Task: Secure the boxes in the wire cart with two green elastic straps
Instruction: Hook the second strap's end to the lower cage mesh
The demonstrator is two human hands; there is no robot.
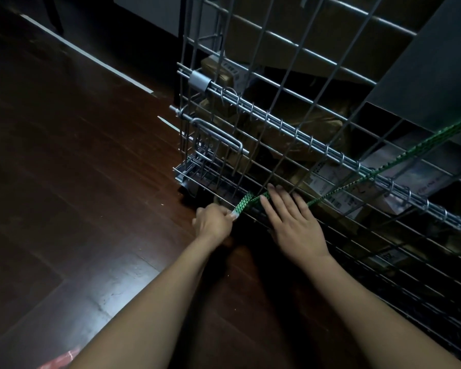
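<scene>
- Low down at the foot of the wire cart (298, 121), on a dark wooden floor (77, 169), both bare arms reach in from the bottom of the view.
- The left hand (213, 222) is closed tight around the end of a green elastic strap (244, 202), pinching it just beside the cart's bottom rail.
- The right hand (290, 219) lies flat and spread, fingers (273, 191) stretched out against the lower grid wires, holding nothing; its fingertips touch the strap where it meets the mesh.
- From the left hand the strap runs up to the wires near the right fingertips, then climbs diagonally up and to the right across the outside of the cart's side, leaving at the right edge of the view.
- Near that edge the green line looks doubled; whether that is a second strap I cannot tell.
- Inside the cart, behind the mesh, sit brown cardboard boxes (290, 129) stacked at several heights, and a white labelled parcel (399, 171) lies lower right.
- A grey clip (198, 79) sits on the horizontal rods at the cart's corner.
- Something red (61, 359) peeks in at the bottom left corner, too cropped to name.
</scene>
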